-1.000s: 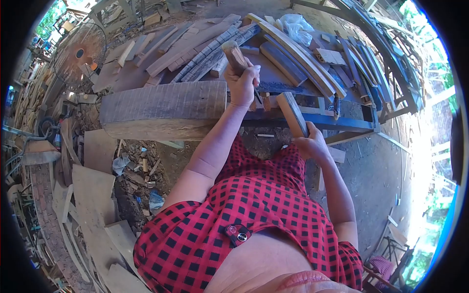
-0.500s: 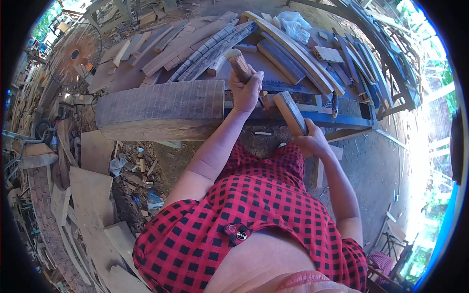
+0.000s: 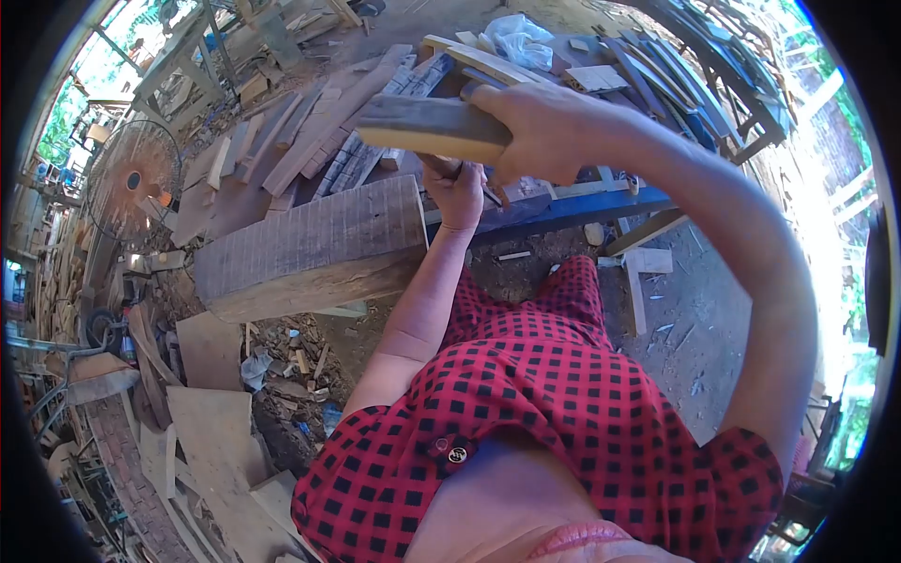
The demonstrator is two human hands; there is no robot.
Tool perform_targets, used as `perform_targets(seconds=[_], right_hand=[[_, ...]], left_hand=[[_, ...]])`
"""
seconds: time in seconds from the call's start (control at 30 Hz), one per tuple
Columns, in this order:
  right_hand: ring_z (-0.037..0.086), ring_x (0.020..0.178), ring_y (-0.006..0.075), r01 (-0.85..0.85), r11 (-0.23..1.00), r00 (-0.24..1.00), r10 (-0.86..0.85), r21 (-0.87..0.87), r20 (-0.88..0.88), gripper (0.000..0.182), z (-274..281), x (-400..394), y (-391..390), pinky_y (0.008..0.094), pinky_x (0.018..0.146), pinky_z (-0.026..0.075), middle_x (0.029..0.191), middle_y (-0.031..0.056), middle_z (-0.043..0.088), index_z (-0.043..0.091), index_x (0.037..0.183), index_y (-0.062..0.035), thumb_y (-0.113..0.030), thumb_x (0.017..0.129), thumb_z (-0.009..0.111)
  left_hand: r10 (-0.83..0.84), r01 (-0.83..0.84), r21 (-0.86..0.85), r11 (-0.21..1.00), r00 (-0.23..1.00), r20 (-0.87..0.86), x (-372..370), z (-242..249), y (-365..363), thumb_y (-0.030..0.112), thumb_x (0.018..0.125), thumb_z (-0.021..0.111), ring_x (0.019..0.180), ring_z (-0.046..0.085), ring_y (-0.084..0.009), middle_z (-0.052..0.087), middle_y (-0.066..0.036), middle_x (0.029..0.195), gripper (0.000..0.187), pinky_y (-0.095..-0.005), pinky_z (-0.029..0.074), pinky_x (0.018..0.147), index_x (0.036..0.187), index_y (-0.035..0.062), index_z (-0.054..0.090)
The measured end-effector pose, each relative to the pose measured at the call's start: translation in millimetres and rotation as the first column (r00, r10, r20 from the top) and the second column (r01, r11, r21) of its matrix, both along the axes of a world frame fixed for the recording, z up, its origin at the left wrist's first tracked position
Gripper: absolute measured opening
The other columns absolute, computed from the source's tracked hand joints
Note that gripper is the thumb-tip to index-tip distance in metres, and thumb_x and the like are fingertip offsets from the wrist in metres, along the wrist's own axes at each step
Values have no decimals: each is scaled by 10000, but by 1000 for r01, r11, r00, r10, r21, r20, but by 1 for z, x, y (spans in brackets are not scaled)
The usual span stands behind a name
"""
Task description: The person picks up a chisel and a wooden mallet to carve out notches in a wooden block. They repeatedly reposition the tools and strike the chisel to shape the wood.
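My right hand (image 3: 554, 131) is closed round one end of a thick wooden block (image 3: 432, 124), raised high over the work area. Below that block, my left hand (image 3: 457, 199) grips the wooden handle (image 3: 439, 167) of a tool. The handle's upper end is hidden behind the block, and a thin dark part shows beyond my fingers, close to a small piece of wood. To the left of my left hand lies a large timber beam (image 3: 314, 244), its top face marked with cross lines.
A dark bench frame (image 3: 582, 214) runs right from the beam. Behind it lie stacked boards and a plastic bag (image 3: 519, 41). A rusty round fan (image 3: 133, 180) stands at the left. Plywood sheets (image 3: 211, 450) and wood scraps cover the lower left floor.
My right hand has swung up and left with the wooden block, now over my left hand. My left hand keeps its grip on the handle. The view has shifted slightly.
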State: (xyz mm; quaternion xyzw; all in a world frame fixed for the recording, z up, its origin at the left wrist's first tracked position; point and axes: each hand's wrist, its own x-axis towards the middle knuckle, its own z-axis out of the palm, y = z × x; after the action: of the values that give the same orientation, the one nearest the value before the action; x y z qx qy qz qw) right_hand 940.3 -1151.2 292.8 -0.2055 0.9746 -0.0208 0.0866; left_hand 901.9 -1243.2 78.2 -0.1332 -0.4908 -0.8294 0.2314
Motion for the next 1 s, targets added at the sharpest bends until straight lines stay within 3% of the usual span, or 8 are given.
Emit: perform_targets(seconds=[0.27, 0.33, 0.4, 0.47, 0.6, 0.73, 0.83, 1.0], right_hand=[[667, 765, 266, -282, 754, 921, 40, -594, -388, 479, 39, 10, -26, 343, 712, 539, 847, 164, 672, 629, 1031, 19, -280, 672, 733], [660, 780, 261, -552, 674, 759, 164, -490, -630, 488, 11, -8, -18, 358, 717, 532, 867, 162, 662, 630, 1051, 9, -288, 677, 727], [657, 799, 263, -79, 991, 997, 79, 105, 6, 510, 13, -6, -17, 378, 730, 524, 886, 168, 653, 626, 1064, 1, -283, 656, 740], [655, 783, 273, -56, 983, 996, 68, 178, -61, 502, 38, 1, -23, 394, 737, 521, 867, 170, 653, 617, 1061, 7, -259, 652, 733], [633, 907, 317, -212, 781, 968, 87, -587, -234, 505, 30, 1, -19, 398, 768, 492, 927, 187, 632, 554, 1088, -19, -223, 667, 743], [637, 886, 319, -281, 933, 915, 189, -226, -357, 519, 16, 7, -10, 407, 742, 496, 910, 183, 626, 535, 1097, -22, -192, 649, 734], [646, 825, 319, -108, 976, 992, 117, 188, -36, 573, 38, 7, -13, 401, 708, 499, 898, 180, 630, 509, 1143, -25, -191, 643, 734], [649, 736, 303, -410, 691, 889, 157, -595, -431, 595, 22, 12, -14, 389, 652, 505, 847, 177, 645, 495, 1168, -23, -207, 655, 735]], left_hand=[[-70, 69, 53, 996, 998, 2, -4, -10, 2, -17, 824, 587, 465, 472, -70, 503, -7, 575, 165, -220, 404, 462, 752, 63, 462], [-66, 67, 51, 996, 998, -12, -3, -10, 3, -19, 823, 588, 464, 471, -69, 502, -7, 575, 167, -219, 402, 458, 753, 63, 461], [-44, 45, -13, 999, 999, 30, -2, -12, 4, -56, 826, 581, 515, 518, -63, 525, -6, 676, 171, -208, 439, 479, 793, 65, 464], [-78, 79, -19, 997, 996, 41, -6, -13, 3, -49, 825, 582, 529, 529, -63, 545, -9, 681, 155, -211, 450, 486, 808, 62, 476], [-69, 70, 48, 996, 998, -11, -3, -11, 8, -19, 834, 578, 477, 498, -76, 530, -15, 610, 111, -213, 400, 444, 787, 47, 501], [-46, 46, 46, 998, 999, 5, 3, -4, 8, -9, 843, 570, 482, 504, -74, 537, -15, 608, 139, -211, 416, 461, 739, 50, 499], [-10, 11, -39, 999, 999, 41, 2, -5, 10, -10, 844, 569, 487, 507, -80, 535, -18, 603, 105, -218, 424, 471, 774, 40, 508], [-99, 102, 85, 991, 994, -38, -3, -13, 9, -39, 838, 562, 492, 509, -89, 534, -25, 603, 100, -230, 437, 497, 823, 33, 495]])
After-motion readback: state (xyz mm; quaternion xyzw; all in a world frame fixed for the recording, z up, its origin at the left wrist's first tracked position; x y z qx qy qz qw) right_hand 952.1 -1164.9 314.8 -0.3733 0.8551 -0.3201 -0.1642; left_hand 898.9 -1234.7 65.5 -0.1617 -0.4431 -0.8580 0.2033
